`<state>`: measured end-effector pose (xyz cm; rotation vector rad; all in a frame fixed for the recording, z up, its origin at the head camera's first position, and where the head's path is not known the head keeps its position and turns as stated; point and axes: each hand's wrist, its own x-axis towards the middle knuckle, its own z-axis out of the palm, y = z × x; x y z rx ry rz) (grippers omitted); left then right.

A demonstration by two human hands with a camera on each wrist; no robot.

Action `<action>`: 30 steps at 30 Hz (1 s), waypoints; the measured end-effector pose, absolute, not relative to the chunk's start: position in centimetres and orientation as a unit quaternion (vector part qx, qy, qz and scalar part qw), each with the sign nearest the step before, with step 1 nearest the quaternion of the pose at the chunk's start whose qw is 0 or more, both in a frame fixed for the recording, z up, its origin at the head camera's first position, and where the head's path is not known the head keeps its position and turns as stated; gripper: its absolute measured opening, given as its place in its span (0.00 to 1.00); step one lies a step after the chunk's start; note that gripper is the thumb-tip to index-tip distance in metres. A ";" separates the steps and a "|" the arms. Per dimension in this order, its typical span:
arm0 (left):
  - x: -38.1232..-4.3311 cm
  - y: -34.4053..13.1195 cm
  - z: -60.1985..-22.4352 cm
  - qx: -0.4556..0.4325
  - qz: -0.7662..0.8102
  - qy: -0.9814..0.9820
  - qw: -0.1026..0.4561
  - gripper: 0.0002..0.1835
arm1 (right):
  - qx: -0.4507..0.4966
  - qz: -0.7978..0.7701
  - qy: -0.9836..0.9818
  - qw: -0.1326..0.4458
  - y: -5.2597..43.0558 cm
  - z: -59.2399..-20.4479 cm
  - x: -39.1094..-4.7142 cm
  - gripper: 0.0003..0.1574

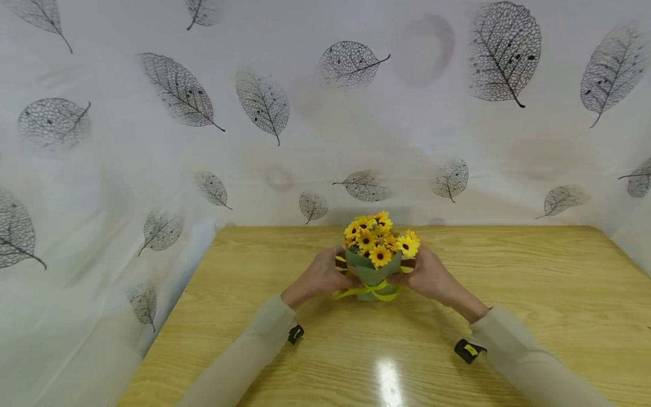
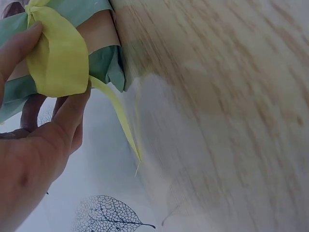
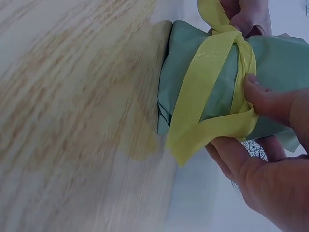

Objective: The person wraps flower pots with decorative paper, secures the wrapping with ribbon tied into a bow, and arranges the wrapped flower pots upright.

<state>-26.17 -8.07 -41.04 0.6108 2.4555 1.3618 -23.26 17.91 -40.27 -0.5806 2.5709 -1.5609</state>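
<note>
Upright on the table stands a small bouquet of yellow sunflowers [image 1: 380, 255] in green wrapping paper [image 1: 373, 274]. A yellow ribbon [image 1: 375, 289] is tied in a bow round its front. My left hand [image 1: 324, 274] holds the bow's left loop [image 2: 58, 53], thumb on its face and fingertips at its edge. On the other side, my right hand [image 1: 428, 274] holds the right loop, its thumb pressing the ribbon [image 3: 207, 72] near the knot. One ribbon tail hangs down on each side. Brown strips with yellow edges show beside the wrapping, partly hidden by the hands.
The wooden table [image 1: 534, 282] extends to both sides and toward me. Behind it and on the left hangs a pale cloth [image 1: 305, 135] printed with skeleton leaves. A black strap piece [image 1: 469, 351] sits at the right wrist, another [image 1: 295, 334] at the left.
</note>
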 end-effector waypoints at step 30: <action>-25.7 -10.9 -41.2 0.234 0.474 0.832 0.166 0.33 | -0.150 -0.529 0.828 0.108 19.0 -39.7 -22.9 0.46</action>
